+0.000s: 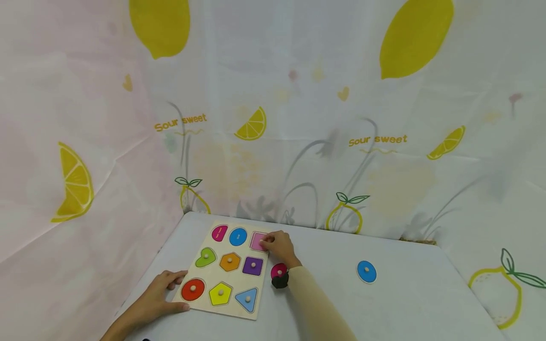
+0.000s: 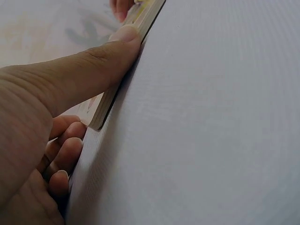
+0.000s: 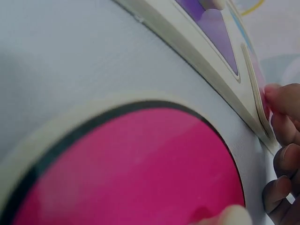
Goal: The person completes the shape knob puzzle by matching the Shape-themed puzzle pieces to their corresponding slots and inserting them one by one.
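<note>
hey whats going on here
Someone is working on a shape puzzle board. Their right hand pinches the pink square at the board's far right corner; whether it's fully seated is unclear. The left hand touches the near left corner. A magenta piece and a blue piece lie on the table to the right, off the board.

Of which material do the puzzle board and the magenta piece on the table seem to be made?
Puzzle board: probably plywood, pale and smooth; its edge shows layered lines. Magenta piece: likely wood too, with a printed or painted, slightly glossy face; pale rim, faint reflections.
</note>
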`<state>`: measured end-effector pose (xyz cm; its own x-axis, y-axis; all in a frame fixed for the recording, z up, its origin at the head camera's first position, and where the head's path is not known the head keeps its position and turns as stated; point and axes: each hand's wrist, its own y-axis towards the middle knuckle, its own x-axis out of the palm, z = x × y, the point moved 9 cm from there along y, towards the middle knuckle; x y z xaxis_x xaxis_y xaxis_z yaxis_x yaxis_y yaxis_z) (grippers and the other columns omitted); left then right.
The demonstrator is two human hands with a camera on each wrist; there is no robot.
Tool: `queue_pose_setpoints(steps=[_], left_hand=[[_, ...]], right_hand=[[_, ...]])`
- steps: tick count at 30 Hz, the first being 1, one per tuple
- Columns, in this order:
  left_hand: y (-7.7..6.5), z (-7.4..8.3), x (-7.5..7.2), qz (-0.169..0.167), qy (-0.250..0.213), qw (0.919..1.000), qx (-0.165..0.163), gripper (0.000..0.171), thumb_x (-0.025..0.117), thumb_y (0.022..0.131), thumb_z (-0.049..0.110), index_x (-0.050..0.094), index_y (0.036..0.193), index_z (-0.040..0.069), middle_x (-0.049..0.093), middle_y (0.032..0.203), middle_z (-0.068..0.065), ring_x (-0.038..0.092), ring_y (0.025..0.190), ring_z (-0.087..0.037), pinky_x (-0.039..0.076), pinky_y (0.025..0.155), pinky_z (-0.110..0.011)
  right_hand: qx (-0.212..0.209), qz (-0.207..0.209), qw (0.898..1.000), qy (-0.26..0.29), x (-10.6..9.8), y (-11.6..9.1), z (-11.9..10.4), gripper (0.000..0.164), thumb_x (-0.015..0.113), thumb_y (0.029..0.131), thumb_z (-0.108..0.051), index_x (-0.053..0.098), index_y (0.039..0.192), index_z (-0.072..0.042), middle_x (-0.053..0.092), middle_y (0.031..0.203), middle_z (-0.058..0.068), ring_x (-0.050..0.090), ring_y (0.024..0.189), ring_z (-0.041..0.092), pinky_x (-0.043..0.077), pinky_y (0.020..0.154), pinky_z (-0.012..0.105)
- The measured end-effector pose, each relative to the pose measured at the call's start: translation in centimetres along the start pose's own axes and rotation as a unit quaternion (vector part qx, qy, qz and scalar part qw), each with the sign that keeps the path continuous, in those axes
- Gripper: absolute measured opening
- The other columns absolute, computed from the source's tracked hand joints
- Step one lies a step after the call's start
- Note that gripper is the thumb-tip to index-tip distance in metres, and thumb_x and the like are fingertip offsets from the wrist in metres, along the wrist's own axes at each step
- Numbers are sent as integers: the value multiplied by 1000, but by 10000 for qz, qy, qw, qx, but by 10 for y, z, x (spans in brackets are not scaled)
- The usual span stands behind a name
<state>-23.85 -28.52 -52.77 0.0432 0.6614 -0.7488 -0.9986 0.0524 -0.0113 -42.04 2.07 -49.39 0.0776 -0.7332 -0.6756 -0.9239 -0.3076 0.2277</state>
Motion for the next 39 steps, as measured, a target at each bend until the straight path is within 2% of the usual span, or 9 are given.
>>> queue_pose_setpoints(steps=[17,20,27,30,35,39], left_hand=[[-2,3,0,36,-71,10000,-21,93,97,65,38,57,143,5,50,109,0,42,100,-18,41,84,-30],[-3,5,-1,66,-51,9999,78,92,97,67,36,57,143,3,50,110,0,42,99,-18,41,83,-30],[-2,3,0,55,-53,10000,-64,93,97,65,39,58,142,5,51,108,1,42,99,-18,42,82,-29],[-2,2,1,33,-53,10000,6,92,97,67,38,57,143,4,51,109,0,42,99,-19,42,81,-29],[-1,1,1,34,-44,10000,23,93,96,67,39,57,143,5,52,110,0,42,100,-19,42,82,-29],[-1,0,0,-19,-41,9999,-111,94,97,66,39,57,144,5,51,109,0,43,101,-20,42,83,-32]], right_hand=[[242,-61,9995,-214,9,8,1,16,79,92,-28,81,93,-12,61,72,-8,51,69,8,43,62,25],[239,-10,9995,-193,9,9,2,14,79,91,-26,80,92,-12,60,71,-7,51,69,9,43,61,26],[227,29,9991,-366,9,8,1,13,79,91,-25,79,90,-13,57,68,-7,49,65,9,40,57,26],[223,9,9989,-424,9,8,1,13,79,91,-26,79,91,-13,57,68,-7,49,65,10,41,58,27],[193,-45,9987,-474,8,9,3,16,79,92,-28,79,95,-13,60,72,-6,51,67,11,43,60,28],[165,-122,9992,-340,3,6,5,20,79,92,-30,79,98,-11,64,76,-4,54,69,11,45,61,28]])
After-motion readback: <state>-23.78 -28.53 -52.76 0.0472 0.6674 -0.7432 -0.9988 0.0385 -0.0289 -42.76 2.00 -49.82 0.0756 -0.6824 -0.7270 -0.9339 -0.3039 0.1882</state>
